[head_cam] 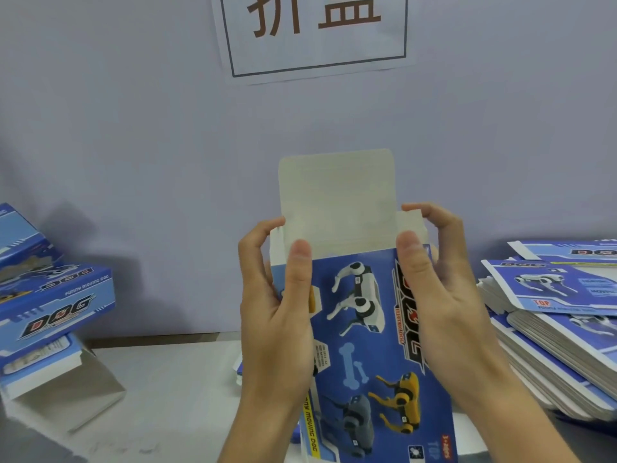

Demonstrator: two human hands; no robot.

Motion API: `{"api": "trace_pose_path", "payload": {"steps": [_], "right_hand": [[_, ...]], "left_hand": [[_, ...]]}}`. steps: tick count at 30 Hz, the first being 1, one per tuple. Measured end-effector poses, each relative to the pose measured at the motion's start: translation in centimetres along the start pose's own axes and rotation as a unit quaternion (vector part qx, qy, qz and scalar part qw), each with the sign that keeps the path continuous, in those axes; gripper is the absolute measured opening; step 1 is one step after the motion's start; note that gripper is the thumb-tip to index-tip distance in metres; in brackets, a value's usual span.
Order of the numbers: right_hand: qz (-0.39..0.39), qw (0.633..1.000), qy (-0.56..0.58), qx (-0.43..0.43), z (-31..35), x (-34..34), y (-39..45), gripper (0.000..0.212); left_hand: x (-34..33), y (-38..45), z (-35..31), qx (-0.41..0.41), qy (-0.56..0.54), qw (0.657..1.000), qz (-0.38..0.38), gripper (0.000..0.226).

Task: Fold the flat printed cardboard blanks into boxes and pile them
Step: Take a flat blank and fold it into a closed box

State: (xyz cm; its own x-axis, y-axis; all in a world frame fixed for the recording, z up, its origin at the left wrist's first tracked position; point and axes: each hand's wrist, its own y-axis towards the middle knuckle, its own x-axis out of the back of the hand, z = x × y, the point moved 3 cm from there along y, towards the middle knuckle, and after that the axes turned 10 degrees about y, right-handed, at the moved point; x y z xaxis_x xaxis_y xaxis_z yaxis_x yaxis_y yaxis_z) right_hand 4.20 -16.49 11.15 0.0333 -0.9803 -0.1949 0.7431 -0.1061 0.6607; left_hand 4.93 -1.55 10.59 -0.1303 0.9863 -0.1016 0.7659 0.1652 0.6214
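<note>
A: Pale wall, a paper sign above the grey desk. Why is the box lifted?

B: So the lid flap stands free to tuck. Left hand and right hand each grip a side, thumbs on the print.

A: And the rest?

B: Flat blanks lie right, finished boxes pile left (both within reach).

The blue box is held up in the air, standing on its end. It has robot dogs, bones and the word DOG printed on it. Its plain pale top flap sticks straight up, open. A pile of flat blanks lies on the right. Folded boxes are piled on the left.
</note>
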Motion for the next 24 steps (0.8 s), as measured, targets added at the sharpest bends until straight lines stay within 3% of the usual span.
{"api": "trace_pose_path", "payload": {"steps": [8, 16, 24], "right_hand": [[-0.014, 1.000, 0.017, 0.000, 0.0, -0.5, 0.0, 0.038], [0.015, 0.998, 0.053, -0.023, 0.0, -0.8, -0.3, 0.048], [0.008, 0.999, 0.038, -0.015, -0.7, -0.1, -0.2, 0.040]], "left_hand": [[0.4, -0.2, -0.3, -0.015, 0.039, 0.999, -0.034, 0.035], [0.5, -0.2, 0.3, 0.006, 0.011, 1.000, -0.023, 0.037], [0.9, 0.0, 0.7, 0.024, 0.031, 0.999, 0.006, 0.041]]}}
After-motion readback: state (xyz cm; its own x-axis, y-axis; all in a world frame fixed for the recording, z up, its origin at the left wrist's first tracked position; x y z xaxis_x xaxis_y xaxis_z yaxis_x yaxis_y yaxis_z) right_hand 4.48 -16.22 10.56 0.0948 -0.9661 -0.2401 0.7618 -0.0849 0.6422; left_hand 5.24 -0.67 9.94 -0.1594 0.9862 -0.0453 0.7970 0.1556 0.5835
